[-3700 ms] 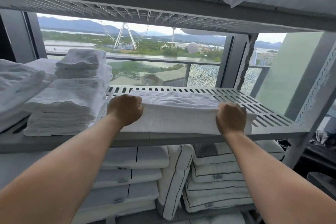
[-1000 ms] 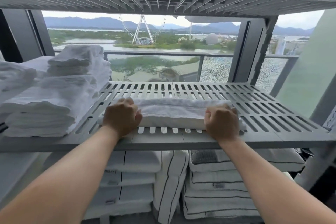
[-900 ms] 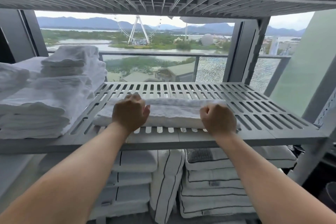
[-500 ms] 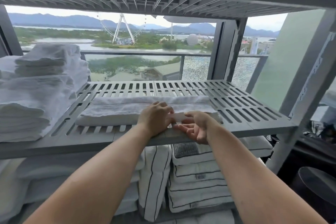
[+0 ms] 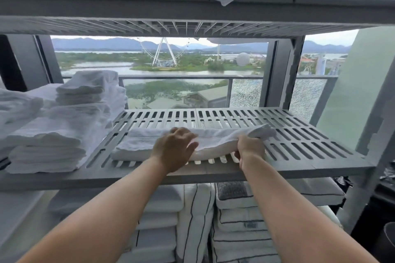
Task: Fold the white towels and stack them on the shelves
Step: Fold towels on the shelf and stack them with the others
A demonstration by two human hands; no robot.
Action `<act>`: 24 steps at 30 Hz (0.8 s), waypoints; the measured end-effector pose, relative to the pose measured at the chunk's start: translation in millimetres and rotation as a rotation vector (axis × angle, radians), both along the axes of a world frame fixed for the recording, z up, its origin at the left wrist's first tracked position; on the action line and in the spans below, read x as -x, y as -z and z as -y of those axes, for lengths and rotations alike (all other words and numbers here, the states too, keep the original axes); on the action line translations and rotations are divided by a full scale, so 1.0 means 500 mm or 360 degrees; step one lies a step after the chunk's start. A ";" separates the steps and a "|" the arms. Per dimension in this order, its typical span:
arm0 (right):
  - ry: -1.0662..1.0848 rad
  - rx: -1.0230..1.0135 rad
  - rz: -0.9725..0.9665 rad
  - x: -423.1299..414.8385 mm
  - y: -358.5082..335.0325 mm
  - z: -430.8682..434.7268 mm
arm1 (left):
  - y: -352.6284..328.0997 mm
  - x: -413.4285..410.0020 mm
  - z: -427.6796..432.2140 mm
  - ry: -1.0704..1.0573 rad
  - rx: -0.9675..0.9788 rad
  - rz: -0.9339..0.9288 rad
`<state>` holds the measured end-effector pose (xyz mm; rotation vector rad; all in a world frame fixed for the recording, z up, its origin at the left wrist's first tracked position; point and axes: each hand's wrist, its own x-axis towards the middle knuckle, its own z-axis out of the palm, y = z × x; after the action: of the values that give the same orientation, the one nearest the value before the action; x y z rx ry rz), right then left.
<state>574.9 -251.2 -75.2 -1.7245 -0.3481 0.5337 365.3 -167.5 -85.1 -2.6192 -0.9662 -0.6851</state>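
Here, my left hand point(image 5: 174, 149) is pressing flat, fingers apart, on the middle of the white towel point(image 5: 139, 145) lying on the slatted shelf point(image 5: 299, 141). My right hand point(image 5: 250, 148) is clamping the towel's right end, lifting it slightly. Folded towel stacks point(image 5: 47, 145) are sitting further left.

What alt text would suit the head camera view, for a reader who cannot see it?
A person folds a white towel on a grey slatted shelf: the left hand rests on its middle, the right hand grips its raised right end. Stacks of folded towels sit to the left.
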 end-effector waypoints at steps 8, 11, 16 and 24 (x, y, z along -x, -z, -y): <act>-0.0124 -0.0628 0.1094 0.194 -0.098 -0.089 | 0.007 0.100 -0.054 0.0108 0.0620 -0.0025; -0.0376 -0.0509 0.1711 0.306 -0.063 -0.140 | -0.018 0.187 -0.116 -0.0335 0.0470 0.1192; -0.0795 0.0214 0.2348 0.407 0.046 -0.197 | -0.060 0.296 -0.234 -0.0560 0.0518 0.1182; -0.0989 0.0126 0.2077 0.404 0.055 -0.174 | -0.063 0.186 -0.344 -0.0116 0.0943 -0.0003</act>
<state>372.8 -164.0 -102.8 -1.8196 -1.8270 -0.2541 272.3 4.4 -53.4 -3.0493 -1.4377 -0.4215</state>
